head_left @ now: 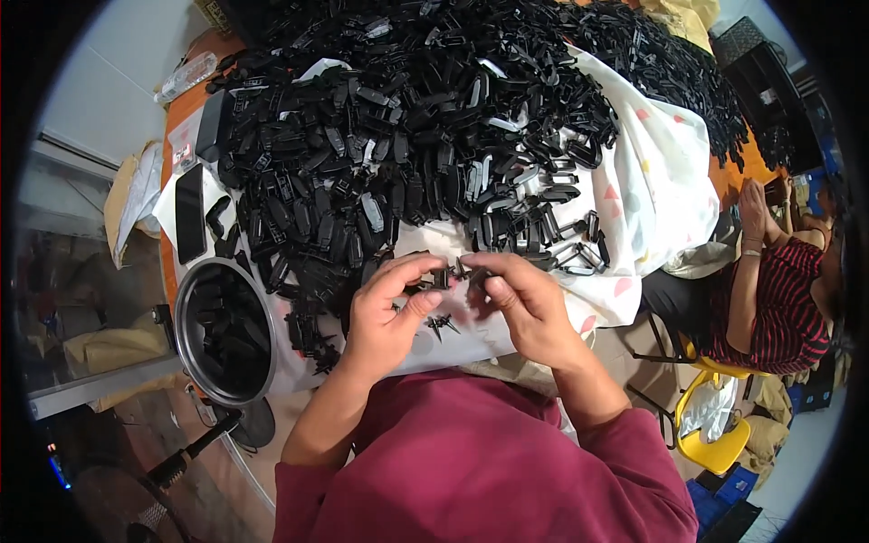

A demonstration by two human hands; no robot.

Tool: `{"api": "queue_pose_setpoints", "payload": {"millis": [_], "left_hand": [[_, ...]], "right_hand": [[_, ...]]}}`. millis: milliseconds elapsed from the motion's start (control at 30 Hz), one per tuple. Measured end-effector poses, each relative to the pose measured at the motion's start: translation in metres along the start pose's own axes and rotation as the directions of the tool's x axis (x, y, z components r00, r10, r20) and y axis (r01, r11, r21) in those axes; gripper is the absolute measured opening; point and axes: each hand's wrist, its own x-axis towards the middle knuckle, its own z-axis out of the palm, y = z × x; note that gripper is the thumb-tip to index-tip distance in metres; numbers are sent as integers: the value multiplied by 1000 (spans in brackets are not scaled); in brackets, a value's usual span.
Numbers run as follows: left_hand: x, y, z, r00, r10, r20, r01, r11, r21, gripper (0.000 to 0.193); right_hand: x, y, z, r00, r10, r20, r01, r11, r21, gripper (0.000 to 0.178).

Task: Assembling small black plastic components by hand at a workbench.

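Note:
My left hand (387, 312) is closed, pinching a small black plastic part (441, 280) between thumb and fingers. Just across from it, my right hand (532, 312) has its fingers curled round another dark plastic piece (477, 284), mostly hidden by the fingers. A thin dark bit shows between the two hands; whether it joins the parts I cannot tell. Below my fingertips, a few small pointed dark pieces (440, 324) lie on the white cloth. Beyond both hands spreads a large heap of black plastic parts (398, 172), some with shiny faces.
A round metal bowl (184, 312) of black pieces stands at the left, near a dark phone (190, 213). A clear bottle (187, 78) lies at the far left. White patterned cloth (670, 172) hangs over the right edge. Another person (769, 299) sits at the right, near a yellow chair (713, 443).

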Motion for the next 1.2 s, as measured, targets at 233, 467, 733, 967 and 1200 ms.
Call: {"api": "queue_pose_setpoints", "payload": {"millis": [233,467,733,967,1200], "left_hand": [[3,16,-7,980,132,150,-171,941,291,29],[7,23,-3,956,240,170,-290,859,421,33],[3,27,-5,912,302,279,-409,735,541,33],[-19,2,21,986,-168,-12,148,897,-417,30],[-37,-16,9,921,-365,139,351,620,-702,28]], "right_hand": [[-2,10,-4,1000,-16,-3,16,967,255,18],[-1,13,-7,991,133,-4,-124,935,331,10],[-5,22,0,996,86,-35,-74,965,253,7],[-13,18,32,956,230,-183,-129,887,444,18],[-26,34,40,954,-112,-277,30,958,-286,20]]}}
